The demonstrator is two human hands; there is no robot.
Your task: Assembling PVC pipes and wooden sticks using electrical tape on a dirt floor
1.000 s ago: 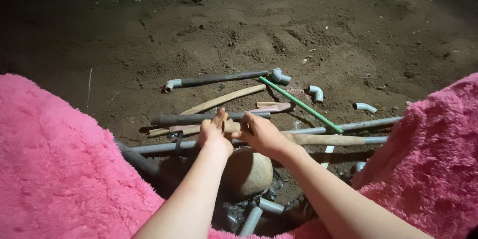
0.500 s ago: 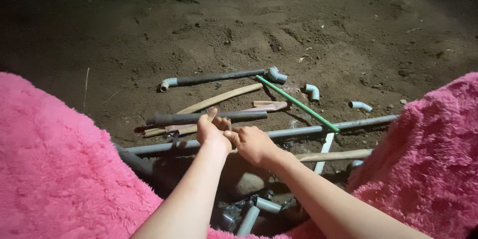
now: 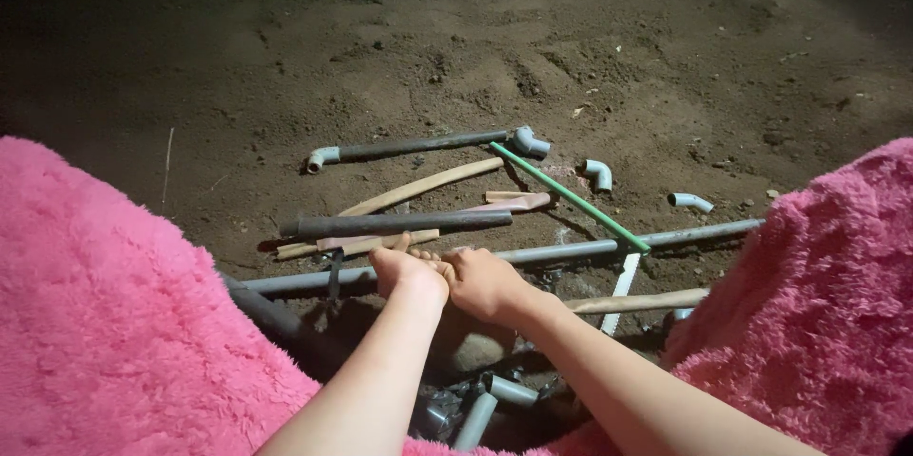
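My left hand (image 3: 404,271) and my right hand (image 3: 485,280) are pressed together, fingers curled, just over a long grey pipe (image 3: 571,249) lying across the soil. Whether they grip anything is hidden between the fingers. A dark pipe (image 3: 399,224) lies right beyond the left hand's fingertips. A pale wooden stick (image 3: 637,302) rests on the ground to the right of my right wrist. Below the hands sits a rounded stone (image 3: 471,347).
On the soil lie a green rod (image 3: 571,197), a grey pipe with elbow ends (image 3: 418,145), a curved wooden slat (image 3: 418,190), a white strip (image 3: 620,285) and two loose elbow fittings (image 3: 598,174) (image 3: 689,200). Pink fluffy fabric (image 3: 95,323) flanks both sides. Short pipe pieces (image 3: 475,413) lie near my arms.
Both hands have drawn back toward me from the dark pipe to the long grey pipe and closed together. The wooden stick earlier under my right hand now lies on the ground.
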